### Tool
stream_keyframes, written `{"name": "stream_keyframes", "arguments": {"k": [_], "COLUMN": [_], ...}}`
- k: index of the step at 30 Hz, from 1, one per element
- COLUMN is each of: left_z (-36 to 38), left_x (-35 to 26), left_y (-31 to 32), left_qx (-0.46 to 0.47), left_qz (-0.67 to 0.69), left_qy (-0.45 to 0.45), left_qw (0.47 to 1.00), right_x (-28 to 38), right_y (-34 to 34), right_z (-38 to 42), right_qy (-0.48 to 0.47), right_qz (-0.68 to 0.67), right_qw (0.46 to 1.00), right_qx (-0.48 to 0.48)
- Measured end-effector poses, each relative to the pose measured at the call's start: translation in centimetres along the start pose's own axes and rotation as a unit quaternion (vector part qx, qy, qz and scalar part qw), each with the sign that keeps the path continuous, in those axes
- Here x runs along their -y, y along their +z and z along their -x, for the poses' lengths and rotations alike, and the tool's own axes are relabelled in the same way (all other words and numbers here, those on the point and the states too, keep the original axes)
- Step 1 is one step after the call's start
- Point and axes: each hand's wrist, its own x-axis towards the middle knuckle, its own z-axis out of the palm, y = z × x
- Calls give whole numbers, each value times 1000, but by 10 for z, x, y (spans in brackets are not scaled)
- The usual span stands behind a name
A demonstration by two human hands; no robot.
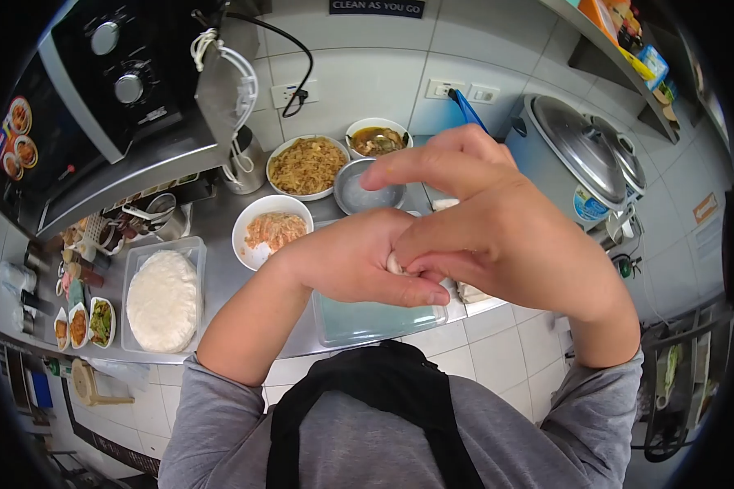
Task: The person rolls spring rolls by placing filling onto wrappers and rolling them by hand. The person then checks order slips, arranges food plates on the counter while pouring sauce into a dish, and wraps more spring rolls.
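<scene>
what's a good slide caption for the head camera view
Left hand and right hand hold a small pale dough-like piece above a metal counter, near a white bowl of pinkish mixture.

Small, off-white, soft-looking piece with rounded edge (pixel 395 263). Held up in mid-air between left hand (pixel 347 254) and right hand (pixel 497 224). Tucked in hollow of left hand, touched from one side by right hand. Mostly covered; showing only as short, curved, pale sliver, longer than wide, standing near upright in view. Smooth and matte on visible side. Too covered to tell full shape or material.
</scene>
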Motion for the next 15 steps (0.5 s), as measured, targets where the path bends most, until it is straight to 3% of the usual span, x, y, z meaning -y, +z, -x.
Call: {"name": "stream_keyframes", "arguments": {"k": [2, 3, 5, 6, 8, 9, 10, 11, 12, 14, 15], "left_z": [-6, -10, -19, -24, -35, -41, -48, -56, -63, -77, -84], "left_x": [-2, -2, 9, 14, 26, 32, 37, 43, 49, 65, 73], "left_y": [2, 5, 15, 15, 9, 11, 13, 14, 15, 18, 23], "left_qx": [19, -33, -134, -121, -138, -127, -146, -168, -193, -189, -234], "left_qz": [23, 32, 51, 60, 20, 28, 61, 94, 125, 120, 154], "left_qy": [-50, -36, 2, -6, 36, 32, 51, 72, 92, 98, 96], "left_qw": [998, 998, 990, 991, 990, 991, 986, 979, 969, 970, 955], "right_x": [4, 5, -4, -10, -35, -55, -70, -78, -86, -124, -131], "right_y": [-5, -4, 3, 6, 7, 16, 29, 46, 68, 132, 154], "right_z": [6, 9, 18, 22, 33, 42, 52, 63, 76, 115, 132], "right_qy": [0, -6, 7, 8, 32, 21, 6, 72, 127, 141, 163], "right_qz": [71, 143, 150, 162, 128, -103, -325, -541, -717, -577, -586], "right_qw": [997, 990, 989, 985, 991, 991, 934, 806, 619, 783, 784], "right_qx": [5, 14, -20, -50, -21, -84, -148, -230, -295, -185, -125]}}
